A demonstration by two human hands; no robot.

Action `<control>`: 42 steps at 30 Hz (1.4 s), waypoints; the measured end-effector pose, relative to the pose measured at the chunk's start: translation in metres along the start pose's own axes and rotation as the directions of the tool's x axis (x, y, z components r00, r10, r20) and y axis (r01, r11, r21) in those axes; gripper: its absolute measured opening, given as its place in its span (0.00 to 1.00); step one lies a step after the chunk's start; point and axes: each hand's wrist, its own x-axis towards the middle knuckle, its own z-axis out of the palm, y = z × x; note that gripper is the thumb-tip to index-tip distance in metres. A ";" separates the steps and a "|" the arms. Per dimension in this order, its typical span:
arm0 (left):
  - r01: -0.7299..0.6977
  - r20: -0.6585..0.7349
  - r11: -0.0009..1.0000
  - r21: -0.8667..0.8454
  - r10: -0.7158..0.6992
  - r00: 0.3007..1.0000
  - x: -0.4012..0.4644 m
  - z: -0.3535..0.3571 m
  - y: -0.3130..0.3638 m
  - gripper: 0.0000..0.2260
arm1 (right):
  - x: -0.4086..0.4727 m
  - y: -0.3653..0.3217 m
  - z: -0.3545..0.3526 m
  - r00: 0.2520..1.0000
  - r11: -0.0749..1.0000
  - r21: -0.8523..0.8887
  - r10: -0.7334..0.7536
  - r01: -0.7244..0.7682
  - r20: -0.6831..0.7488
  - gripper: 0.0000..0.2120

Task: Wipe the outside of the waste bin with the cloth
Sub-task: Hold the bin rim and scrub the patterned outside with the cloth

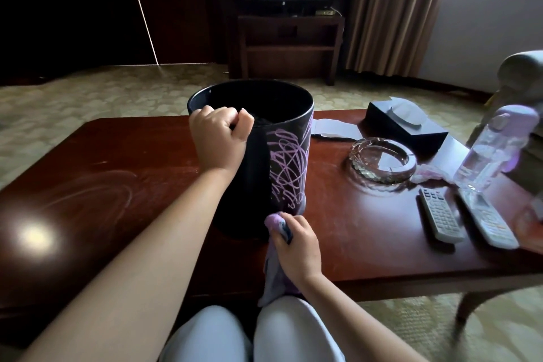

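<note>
The right hand [296, 247] bunches the cloth [274, 267] against the bin's [264, 161] base; scribbles rise above it on the upright wall, the left hand [220, 135] gripping the rim

Glossy dark wood tabletop [117, 156], streaked with dull smears. The bin [258, 161] is smooth, semi-gloss black with chalky purple scribbles. Soft lilac cloth [276, 270] at the bin's base; right of the bin, a faceted clear glass ashtray [382, 160].
</note>
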 end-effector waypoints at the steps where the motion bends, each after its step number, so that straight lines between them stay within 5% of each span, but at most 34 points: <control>1: -0.004 0.000 1.000 -0.003 0.004 1.000 0.000 0.000 0.000 0.18 | -0.001 -0.001 0.000 0.999 1.000 -0.002 -0.025 0.025 -0.020 0.13; 5: -0.030 -0.016 0.999 0.016 0.030 0.999 0.001 -0.001 0.000 0.17 | 0.011 -0.020 0.004 0.972 0.996 0.039 -0.072 0.083 -0.222 0.16; 10: -0.014 -0.012 1.000 0.008 0.014 1.000 0.000 0.000 0.000 0.17 | 0.001 -0.013 0.007 0.988 0.997 -0.077 -0.016 0.005 -0.152 0.14; 15: -0.025 -0.020 1.000 0.020 0.025 0.999 0.001 0.000 0.000 0.17 | 0.021 -0.042 0.004 0.955 0.996 0.010 -0.079 0.086 -0.287 0.16; 22: -0.018 -0.011 1.000 0.008 0.018 1.000 0.001 -0.001 0.000 0.17 | -0.003 -0.028 0.011 0.979 0.978 -0.085 0.184 -0.192 -0.091 0.14; 27: -0.022 -0.022 1.000 0.010 0.023 0.999 0.001 0.000 0.001 0.17 | 0.023 -0.057 0.007 0.952 0.996 0.058 0.075 -0.061 -0.295 0.14; 33: -0.011 -0.018 1.000 0.012 0.011 1.000 0.002 -0.001 0.002 0.17 | 0.007 -0.042 0.010 0.973 0.984 -0.062 0.157 -0.170 -0.167 0.14; 38: -0.018 -0.031 1.000 0.025 0.019 0.999 0.000 0.000 0.002 0.16 | 0.036 -0.075 -0.003 0.947 0.999 0.031 -0.003 0.014 -0.322 0.16; 42: -0.024 -0.027 0.999 0.034 0.025 0.999 0.001 -0.001 0.002 0.16 | 0.039 -0.083 -0.003 0.950 0.999 0.023 0.034 -0.029 -0.309 0.16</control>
